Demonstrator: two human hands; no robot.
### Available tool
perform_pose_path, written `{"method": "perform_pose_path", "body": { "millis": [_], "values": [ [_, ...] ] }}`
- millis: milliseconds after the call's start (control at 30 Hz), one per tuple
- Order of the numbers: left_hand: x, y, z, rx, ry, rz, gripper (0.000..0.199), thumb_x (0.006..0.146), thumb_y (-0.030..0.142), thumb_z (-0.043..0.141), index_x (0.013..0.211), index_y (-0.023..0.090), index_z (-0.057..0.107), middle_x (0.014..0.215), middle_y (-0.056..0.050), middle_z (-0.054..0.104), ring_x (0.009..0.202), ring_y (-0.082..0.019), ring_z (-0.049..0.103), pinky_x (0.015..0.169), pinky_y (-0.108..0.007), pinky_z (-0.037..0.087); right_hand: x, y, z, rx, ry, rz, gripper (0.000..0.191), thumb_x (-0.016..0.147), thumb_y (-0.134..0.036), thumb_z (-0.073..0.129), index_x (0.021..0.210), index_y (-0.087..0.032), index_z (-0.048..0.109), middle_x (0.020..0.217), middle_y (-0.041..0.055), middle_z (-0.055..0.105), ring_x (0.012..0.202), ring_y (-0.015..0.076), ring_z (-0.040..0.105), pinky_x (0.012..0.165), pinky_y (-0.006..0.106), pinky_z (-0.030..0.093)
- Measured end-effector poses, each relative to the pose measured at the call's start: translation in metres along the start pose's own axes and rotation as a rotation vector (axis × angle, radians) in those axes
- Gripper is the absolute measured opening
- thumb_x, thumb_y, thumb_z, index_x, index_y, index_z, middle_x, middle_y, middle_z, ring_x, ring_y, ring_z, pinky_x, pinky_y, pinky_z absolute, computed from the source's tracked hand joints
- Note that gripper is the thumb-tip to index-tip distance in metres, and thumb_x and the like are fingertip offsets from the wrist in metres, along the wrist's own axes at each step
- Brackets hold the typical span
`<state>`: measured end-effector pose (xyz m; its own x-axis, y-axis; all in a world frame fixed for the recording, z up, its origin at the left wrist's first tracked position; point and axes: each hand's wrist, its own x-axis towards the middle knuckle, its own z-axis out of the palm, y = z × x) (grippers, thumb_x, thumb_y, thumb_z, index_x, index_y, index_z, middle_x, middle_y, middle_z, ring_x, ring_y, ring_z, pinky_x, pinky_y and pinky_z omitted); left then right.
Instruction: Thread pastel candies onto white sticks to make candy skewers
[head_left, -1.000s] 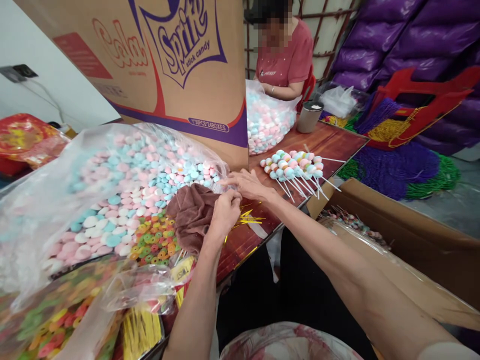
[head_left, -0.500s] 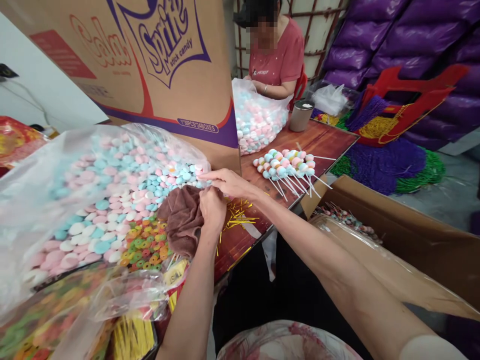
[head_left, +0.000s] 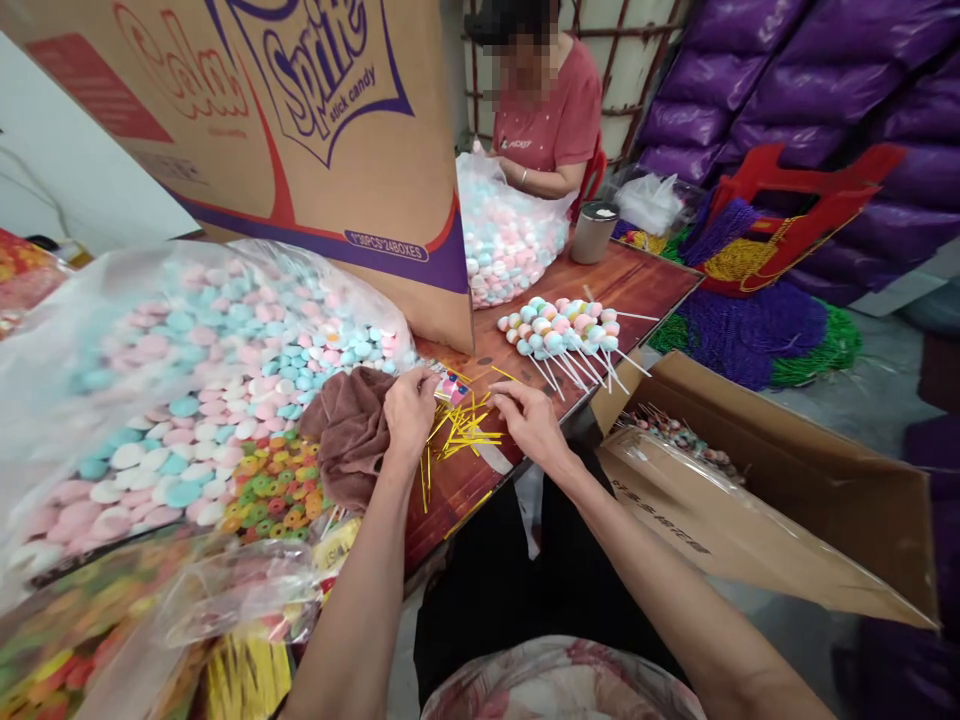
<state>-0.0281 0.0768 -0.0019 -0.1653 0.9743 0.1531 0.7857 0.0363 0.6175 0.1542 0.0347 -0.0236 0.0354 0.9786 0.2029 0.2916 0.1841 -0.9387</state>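
My left hand (head_left: 409, 412) is closed at the edge of a crumpled brown cloth (head_left: 349, 430). A small plastic wrapper with pink and blue print (head_left: 452, 388) shows right at its fingertips; what the fingers grip is hidden. Across a scatter of gold twist ties (head_left: 469, 430) from it, my right hand (head_left: 531, 420) has thumb and finger drawn together. Anything pinched there is too small to make out. Left of the cloth lie ring-shaped gummies (head_left: 277, 485) and a heap of pastel marshmallows (head_left: 180, 460) in an open clear bag.
A large carton (head_left: 315, 190) stands behind the marshmallows. Marshmallow sticks (head_left: 559, 325) are piled on the table's right, near a grey cup (head_left: 595, 232). Opposite sits a person (head_left: 544, 120) behind another marshmallow bag (head_left: 510, 230). An open cardboard box (head_left: 840, 480) stands at right.
My hands were together by the cloth; now they are apart, my right hand having moved right and down over the twist ties. The printed wrapper has come into sight.
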Motion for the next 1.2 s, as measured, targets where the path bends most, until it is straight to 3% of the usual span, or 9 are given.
{"method": "perform_pose_path", "body": {
  "millis": [100,233,400,500,567,700,800,967,1200],
  "values": [
    [-0.011,0.006,-0.004,-0.204,0.024,0.087,0.02,0.087,0.031,0.057,0.083,0.019,0.072,0.082,-0.005,0.072,0.073,-0.018,0.06,0.072,-0.028,0.042,0.0,-0.006,0.007,0.027,0.047,0.05,0.022,0.085,-0.033,0.059,0.094,-0.018,0.073,0.092,0.0061,0.074,0.08,0.0197,0.066,0.075,0.032,0.05],
    [-0.033,0.016,-0.003,-0.395,0.026,0.139,0.019,0.087,0.032,0.057,0.08,0.019,0.069,0.08,-0.004,0.069,0.072,-0.017,0.059,0.07,-0.027,0.043,0.005,-0.014,0.021,0.385,-0.02,0.195,0.02,0.072,-0.037,0.072,0.079,-0.018,0.069,0.071,0.0003,0.068,0.059,0.0134,0.057,0.055,0.026,0.043],
    [-0.073,0.025,-0.001,-0.58,0.186,-0.053,0.024,0.08,0.04,0.071,0.073,0.018,0.065,0.068,0.0,0.059,0.063,-0.012,0.05,0.061,-0.023,0.04,-0.003,-0.024,0.019,0.622,0.017,0.26,0.02,0.068,-0.033,0.077,0.069,-0.018,0.063,0.056,-0.0063,0.054,0.048,0.0074,0.04,0.048,0.022,0.032],
    [-0.092,0.03,0.001,-0.972,-0.136,-0.312,0.04,0.078,0.053,0.071,0.066,0.015,0.066,0.058,0.001,0.052,0.049,-0.007,0.038,0.046,-0.02,0.031,-0.011,-0.033,0.009,0.638,0.028,0.246,0.02,0.071,-0.033,0.075,0.068,-0.018,0.061,0.056,-0.007,0.049,0.049,0.0074,0.037,0.049,0.022,0.03],
    [-0.095,0.035,0.003,-1.316,-0.272,-0.485,0.039,0.072,0.053,0.077,0.078,0.015,0.071,0.072,-0.002,0.064,0.055,-0.007,0.049,0.049,-0.019,0.038,-0.016,-0.037,0.002,0.616,-0.016,0.23,0.022,0.073,-0.033,0.074,0.067,-0.018,0.059,0.057,-0.0063,0.05,0.051,0.0077,0.038,0.05,0.022,0.029],
    [-0.085,0.046,0.007,-1.711,-0.283,-0.585,0.032,0.061,0.03,0.09,0.086,0.018,0.073,0.094,-0.003,0.071,0.081,-0.012,0.064,0.071,-0.022,0.053,-0.025,-0.039,-0.008,0.577,-0.125,0.238,0.026,0.075,-0.033,0.073,0.064,-0.017,0.056,0.057,-0.0056,0.049,0.053,0.0079,0.036,0.051,0.023,0.026],
    [-0.081,0.052,0.013,-1.672,-0.163,-0.545,0.03,0.057,0.02,0.091,0.082,0.016,0.074,0.089,-0.002,0.073,0.08,-0.011,0.065,0.073,-0.021,0.053,-0.031,-0.038,-0.013,0.568,-0.087,0.254,0.027,0.077,-0.037,0.072,0.067,-0.018,0.056,0.058,-0.0058,0.047,0.054,0.0085,0.036,0.051,0.023,0.026],
    [-0.086,0.063,0.028,-1.529,-0.001,-0.458,0.032,0.056,0.03,0.092,0.078,0.014,0.075,0.08,-0.001,0.071,0.073,-0.01,0.063,0.073,-0.021,0.052,-0.04,-0.037,-0.008,0.538,0.028,0.167,0.023,0.079,-0.037,0.072,0.074,-0.018,0.06,0.071,-0.0027,0.052,0.066,0.0114,0.045,0.063,0.024,0.037],
    [-0.092,0.062,0.02,-1.512,-0.023,-0.501,0.032,0.063,0.038,0.087,0.081,0.015,0.073,0.082,-0.001,0.069,0.071,-0.008,0.06,0.064,-0.018,0.049,-0.04,-0.032,-0.006,0.361,0.164,0.153,0.044,0.092,-0.044,0.055,0.059,-0.02,0.039,0.059,-0.005,0.034,0.057,0.0095,0.029,0.054,0.025,0.026]
  ]
}}
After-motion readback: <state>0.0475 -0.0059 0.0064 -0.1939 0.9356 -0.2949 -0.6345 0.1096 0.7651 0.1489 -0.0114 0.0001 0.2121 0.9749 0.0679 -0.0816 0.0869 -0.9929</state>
